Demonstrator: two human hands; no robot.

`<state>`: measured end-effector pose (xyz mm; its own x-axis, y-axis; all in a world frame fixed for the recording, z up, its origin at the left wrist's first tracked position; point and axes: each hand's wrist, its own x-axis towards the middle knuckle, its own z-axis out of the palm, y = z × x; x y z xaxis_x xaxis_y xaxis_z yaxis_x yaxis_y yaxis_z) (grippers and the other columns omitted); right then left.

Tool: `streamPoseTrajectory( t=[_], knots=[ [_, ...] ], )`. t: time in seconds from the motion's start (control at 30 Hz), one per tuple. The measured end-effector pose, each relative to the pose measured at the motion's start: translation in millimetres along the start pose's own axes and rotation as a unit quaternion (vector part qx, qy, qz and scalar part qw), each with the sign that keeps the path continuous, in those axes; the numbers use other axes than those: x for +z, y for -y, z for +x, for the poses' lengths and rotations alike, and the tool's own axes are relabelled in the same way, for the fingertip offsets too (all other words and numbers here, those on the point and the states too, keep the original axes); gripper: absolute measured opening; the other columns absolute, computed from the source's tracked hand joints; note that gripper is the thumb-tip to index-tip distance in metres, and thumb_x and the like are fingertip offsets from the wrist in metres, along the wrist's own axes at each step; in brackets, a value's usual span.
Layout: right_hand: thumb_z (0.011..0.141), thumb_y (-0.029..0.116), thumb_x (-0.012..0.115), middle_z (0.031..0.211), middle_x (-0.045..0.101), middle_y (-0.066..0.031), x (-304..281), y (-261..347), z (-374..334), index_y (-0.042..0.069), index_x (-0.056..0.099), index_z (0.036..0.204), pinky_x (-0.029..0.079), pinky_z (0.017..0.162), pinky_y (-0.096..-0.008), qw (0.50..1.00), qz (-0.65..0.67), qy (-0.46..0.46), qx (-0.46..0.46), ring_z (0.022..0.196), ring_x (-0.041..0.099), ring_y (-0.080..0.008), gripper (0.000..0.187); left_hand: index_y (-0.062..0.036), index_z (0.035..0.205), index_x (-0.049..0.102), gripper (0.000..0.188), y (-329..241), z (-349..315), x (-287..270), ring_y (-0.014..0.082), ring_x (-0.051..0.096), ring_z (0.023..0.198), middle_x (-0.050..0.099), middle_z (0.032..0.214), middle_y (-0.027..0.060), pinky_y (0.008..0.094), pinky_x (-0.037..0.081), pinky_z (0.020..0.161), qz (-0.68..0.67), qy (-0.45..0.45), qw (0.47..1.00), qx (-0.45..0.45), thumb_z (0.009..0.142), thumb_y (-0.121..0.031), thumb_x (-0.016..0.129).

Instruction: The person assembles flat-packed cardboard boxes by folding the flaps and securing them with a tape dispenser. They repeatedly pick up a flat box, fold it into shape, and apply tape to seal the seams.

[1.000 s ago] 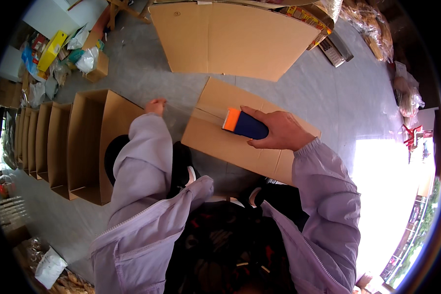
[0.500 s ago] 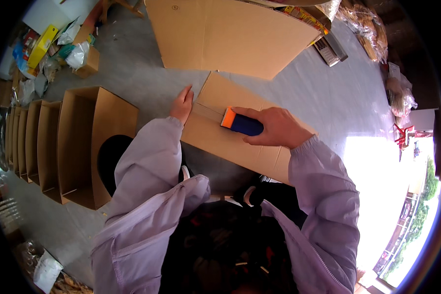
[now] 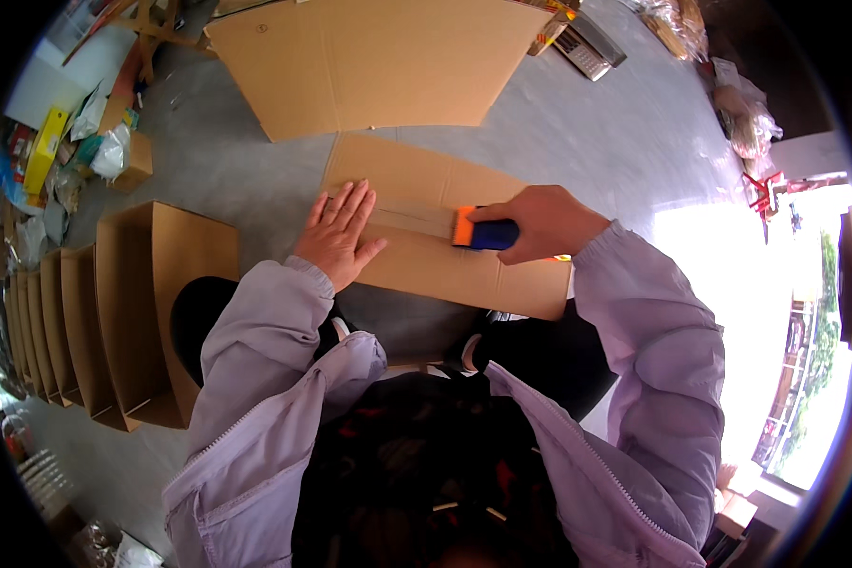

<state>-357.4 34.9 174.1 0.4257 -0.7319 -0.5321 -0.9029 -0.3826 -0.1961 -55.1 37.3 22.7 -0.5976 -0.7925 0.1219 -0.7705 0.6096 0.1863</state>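
Note:
A closed cardboard box (image 3: pixel 417 175) lies in front of me, its top seam running across from left to right. Flat on the left end of that box rests my left hand (image 3: pixel 339 232), fingers stretched out and slightly spread, holding nothing. My right hand (image 3: pixel 549 224) is closed around an orange and dark blue tape dispenser (image 3: pixel 488 232). The dispenser's orange end touches or nearly touches the box top at the seam, right of the middle. A clear shiny strip, like tape, seems to stretch along the seam between the left hand and the dispenser.
Several open cardboard boxes (image 3: pixel 128 312) stand in a row at my left. A large carton (image 3: pixel 388 66) stands beyond the box, with a grey calculator-like device (image 3: pixel 582 47) near it. Bags and packages (image 3: pixel 43 151) pile up far left; wrapped bundles (image 3: pixel 753 123) lie far right.
My left hand has moved from the box's left edge onto its top and flattened out. The dispenser has shifted slightly right along the seam. The view has turned somewhat.

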Motion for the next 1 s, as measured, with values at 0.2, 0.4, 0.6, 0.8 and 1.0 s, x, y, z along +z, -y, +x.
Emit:
streamPoseTrajectory(
  t=[0.2,0.4,0.6,0.8,1.0],
  knots=[
    [0.064,0.032,0.065,0.081,0.066,-0.0102,14.5,-47.2,-63.9,0.026,0.061,0.127,0.050,0.073,-0.0361,0.994,-0.001,0.050,0.093,0.079,0.064,-0.0275,0.063,-0.0078,0.150,0.024,0.085,-8.4,6.2,-0.4,0.0252,0.016,0.146,0.022,0.157,0.0088,0.0448,0.011,0.118,0.008,0.029,0.999,0.017,0.088,-0.060,0.050],
    [0.064,0.033,0.066,0.081,0.066,-0.0106,22.1,-49.5,-57.2,0.023,0.062,0.126,0.050,0.073,-0.0371,0.998,0.025,-0.016,0.055,0.078,0.063,-0.0280,0.063,-0.0012,0.149,0.020,0.105,-120.9,48.5,15.6,0.0300,0.012,0.146,0.019,0.156,0.0164,0.0441,0.011,0.119,-0.088,0.126,0.976,0.156,0.076,-0.062,0.065],
    [0.065,0.034,0.066,0.084,0.067,-0.0113,35.0,-58.8,-48.1,0.021,0.063,0.124,0.049,0.074,-0.0388,0.996,0.040,-0.083,0.019,0.081,0.062,-0.0294,0.062,-0.0008,0.148,0.022,0.106,-136.2,63.1,22.4,0.0282,0.016,0.145,0.021,0.155,0.0149,0.0439,0.014,0.118,-0.061,0.128,0.977,0.161,0.073,-0.059,0.069],
    [0.066,0.035,0.066,0.086,0.067,-0.0107,35.1,-42.7,-42.9,0.022,0.063,0.124,0.049,0.073,-0.0382,0.996,0.016,-0.078,0.032,0.083,0.063,-0.0285,0.060,-0.0046,0.147,0.027,0.100,-107.1,45.4,24.6,0.0234,0.020,0.144,0.025,0.155,0.0092,0.0447,0.015,0.118,-0.043,0.098,0.981,0.160,0.074,-0.057,0.069],
    [0.065,0.030,0.066,0.079,0.067,-0.0095,49.6,-83.8,-87.3,0.027,0.062,0.126,0.049,0.071,-0.0370,0.995,0.046,-0.079,0.051,0.075,0.064,-0.0276,0.061,-0.0049,0.148,0.026,0.099,-113.5,45.9,23.2,0.0225,0.020,0.144,0.024,0.155,0.0083,0.0445,0.014,0.117,-0.031,0.102,0.983,0.152,0.075,-0.057,0.068]
  ],
)
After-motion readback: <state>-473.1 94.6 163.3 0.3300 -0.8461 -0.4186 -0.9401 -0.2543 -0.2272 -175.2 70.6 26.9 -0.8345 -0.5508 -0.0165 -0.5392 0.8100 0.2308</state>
